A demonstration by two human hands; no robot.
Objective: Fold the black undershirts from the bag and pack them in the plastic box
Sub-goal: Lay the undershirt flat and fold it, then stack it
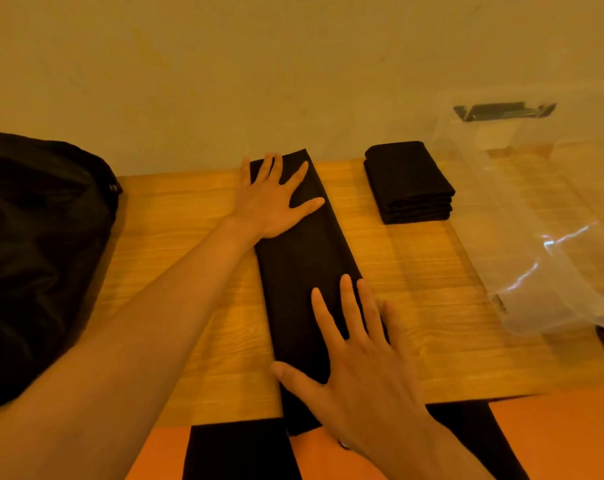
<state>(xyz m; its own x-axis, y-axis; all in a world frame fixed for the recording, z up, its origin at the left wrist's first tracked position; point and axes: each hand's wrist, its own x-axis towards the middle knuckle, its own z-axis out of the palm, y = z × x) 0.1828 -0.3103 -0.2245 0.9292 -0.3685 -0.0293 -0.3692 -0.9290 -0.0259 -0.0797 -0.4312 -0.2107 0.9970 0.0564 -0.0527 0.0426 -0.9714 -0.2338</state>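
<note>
Pressing flat, spread right hand (359,372) on undershirt's (300,265) near end, left hand (276,202) likewise on far end. Folded stack (409,185) beside clear box (501,244), right; bag (40,237) left.

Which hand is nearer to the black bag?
Left. The left hand lies flat on the far end of the folded undershirt, right of the black bag; the right hand presses its near end, farther away.

Bag (40,244) left, undershirt (300,265) middle, folded stack (409,183) then box (550,237) right
</note>
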